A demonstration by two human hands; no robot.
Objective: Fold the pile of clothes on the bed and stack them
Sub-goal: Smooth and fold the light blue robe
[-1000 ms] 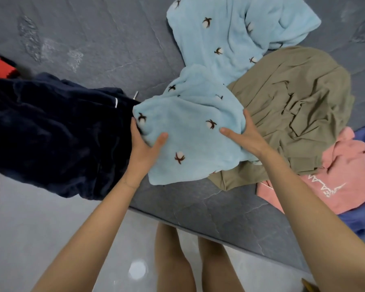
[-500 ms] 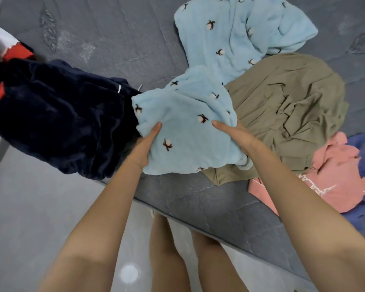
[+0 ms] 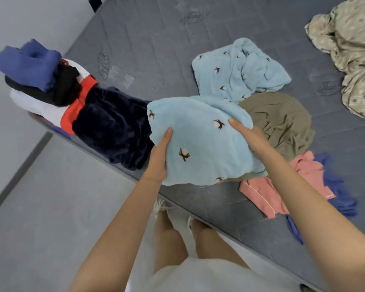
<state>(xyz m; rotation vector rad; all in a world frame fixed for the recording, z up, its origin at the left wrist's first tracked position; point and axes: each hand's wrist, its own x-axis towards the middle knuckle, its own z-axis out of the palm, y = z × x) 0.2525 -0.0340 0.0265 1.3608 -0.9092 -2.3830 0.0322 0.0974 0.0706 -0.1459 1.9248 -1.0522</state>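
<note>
A folded light blue fleece garment [image 3: 200, 142] with small brown flower prints is lifted off the grey bed [image 3: 156, 39]. My left hand [image 3: 159, 157] grips its left edge, thumb on top. On the right edge, my right hand [image 3: 251, 137] holds it with the thumb over the fabric. A second light blue fleece piece [image 3: 238, 70] lies crumpled behind it. An olive garment [image 3: 282, 121], a pink garment [image 3: 268, 190] and a blue garment [image 3: 337, 190] lie loose at the right. At the left stands a stack of clothes [image 3: 42, 81], with a dark navy velvet piece [image 3: 112, 127] beside it.
A beige patterned sheet [image 3: 350, 51] is bunched at the far right of the bed. The bed's near edge runs diagonally from upper left to lower right. Grey floor [image 3: 40, 207] lies at the left, and my legs stand against the bed.
Both hands have raised the folded blue fleece off the bed and carried it leftward. The view has swung left, bringing the stack and the beige sheet into sight.
</note>
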